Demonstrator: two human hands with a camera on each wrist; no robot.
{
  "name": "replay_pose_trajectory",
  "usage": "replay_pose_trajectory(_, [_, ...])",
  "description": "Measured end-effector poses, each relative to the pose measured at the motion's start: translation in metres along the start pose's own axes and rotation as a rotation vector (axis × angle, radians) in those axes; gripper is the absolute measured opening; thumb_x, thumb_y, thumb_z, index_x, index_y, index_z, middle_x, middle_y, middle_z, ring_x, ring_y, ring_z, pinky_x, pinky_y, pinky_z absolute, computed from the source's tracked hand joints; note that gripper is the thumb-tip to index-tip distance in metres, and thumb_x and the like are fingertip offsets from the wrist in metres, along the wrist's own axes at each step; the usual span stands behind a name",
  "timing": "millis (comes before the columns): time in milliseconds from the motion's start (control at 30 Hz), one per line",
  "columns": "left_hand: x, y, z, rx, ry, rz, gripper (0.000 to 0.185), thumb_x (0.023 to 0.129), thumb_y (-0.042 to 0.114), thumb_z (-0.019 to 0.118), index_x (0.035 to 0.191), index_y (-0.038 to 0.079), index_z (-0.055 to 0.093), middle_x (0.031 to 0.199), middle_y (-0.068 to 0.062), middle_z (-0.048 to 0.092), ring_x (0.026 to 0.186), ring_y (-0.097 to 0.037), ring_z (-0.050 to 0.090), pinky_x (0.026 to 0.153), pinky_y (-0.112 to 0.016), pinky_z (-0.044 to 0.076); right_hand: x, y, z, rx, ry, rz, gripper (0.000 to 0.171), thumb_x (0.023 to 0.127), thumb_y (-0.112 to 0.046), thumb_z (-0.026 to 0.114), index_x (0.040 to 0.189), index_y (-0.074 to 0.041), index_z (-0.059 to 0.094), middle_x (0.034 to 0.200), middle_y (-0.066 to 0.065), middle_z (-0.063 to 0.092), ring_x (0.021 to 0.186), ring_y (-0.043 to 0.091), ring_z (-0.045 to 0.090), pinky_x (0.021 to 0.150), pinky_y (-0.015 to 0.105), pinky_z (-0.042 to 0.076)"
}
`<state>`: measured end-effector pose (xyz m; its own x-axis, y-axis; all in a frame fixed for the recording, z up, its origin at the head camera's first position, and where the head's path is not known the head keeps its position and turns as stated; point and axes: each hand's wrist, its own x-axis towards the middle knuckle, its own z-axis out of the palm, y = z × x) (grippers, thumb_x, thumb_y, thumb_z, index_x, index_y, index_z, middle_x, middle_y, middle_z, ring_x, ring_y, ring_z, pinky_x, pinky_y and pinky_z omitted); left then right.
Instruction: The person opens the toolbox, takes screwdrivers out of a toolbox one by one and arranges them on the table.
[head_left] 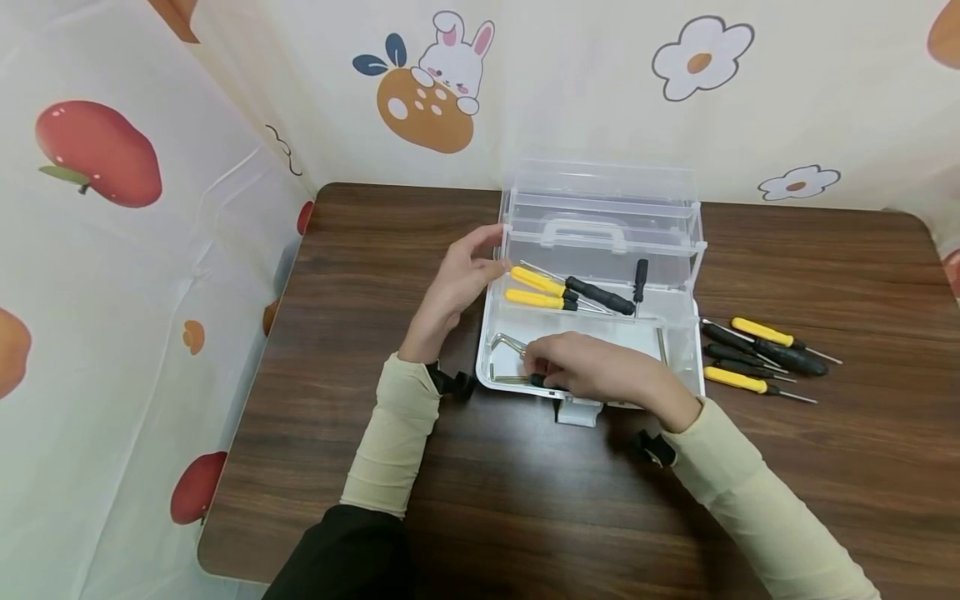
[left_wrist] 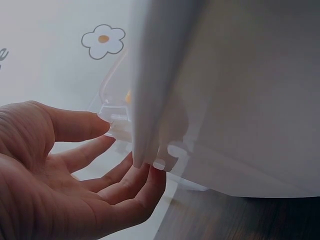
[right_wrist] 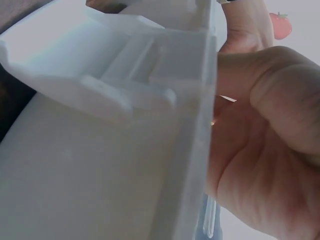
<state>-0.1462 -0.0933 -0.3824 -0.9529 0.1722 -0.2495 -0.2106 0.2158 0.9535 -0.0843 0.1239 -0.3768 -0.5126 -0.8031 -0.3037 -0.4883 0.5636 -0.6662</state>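
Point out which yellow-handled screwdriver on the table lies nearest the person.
The yellow-handled screwdriver at the front of the group beside the toolbox; the other yellow one lies farther back.

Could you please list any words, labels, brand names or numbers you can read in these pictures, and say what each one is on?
None: no readable text shows in any view.
The clear plastic toolbox bears no visible label.
The yellow-handled and black-handled screwdrivers on the brown wooden table show no legible marking; any print is too small to tell.
The cream backdrop sheet carries only pictures: flowers, a rabbit, fruit.
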Motion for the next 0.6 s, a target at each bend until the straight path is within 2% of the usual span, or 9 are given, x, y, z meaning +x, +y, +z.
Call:
replay_pose_trajectory(233, [0.0,-0.001,0.0,-0.002,0.004,0.006,0.053,0.101,0.006,0.066,0.151,0.017,0.055,0.147,-0.013,0.057,0.114,-0.033,0.07,0.098,-0.045,0.056,-0.006,-0.003,-0.005,-0.003,0.081,-0.033,0.02,0.097,0.002,0.068,0.113,-0.009,0.071,0.103,-0.002,0.071,0.092,0.01,0.063,0.085,0.034,0.057])
replay_pose_trajectory(400, [0.001,-0.001,0.0,0.001,0.01,0.009,0.053,0.101,0.006,0.066,0.151,0.015,0.054,0.148,-0.013,0.056,0.115,-0.033,0.07,0.098,-0.045,0.056,-0.014,-0.009,-0.012,-0.07,0.16,-0.074,0.021,0.095,0.003,0.07,0.114,-0.006,0.07,0.107,0.001,0.072,0.096,0.013,0.066,0.087,0.037,0.058])
replay_pose_trajectory(600, [0.001,0.0,0.001,0.008,0.013,0.011,0.053,0.1,0.006,0.066,0.151,0.015,0.055,0.148,-0.013,0.057,0.114,-0.033,0.07,0.101,-0.047,0.055,-0.03,-0.018,-0.022,-0.155,0.233,-0.054,0.021,0.094,0.003,0.072,0.112,-0.008,0.069,0.106,0.002,0.07,0.094,0.013,0.065,0.085,0.038,0.058])
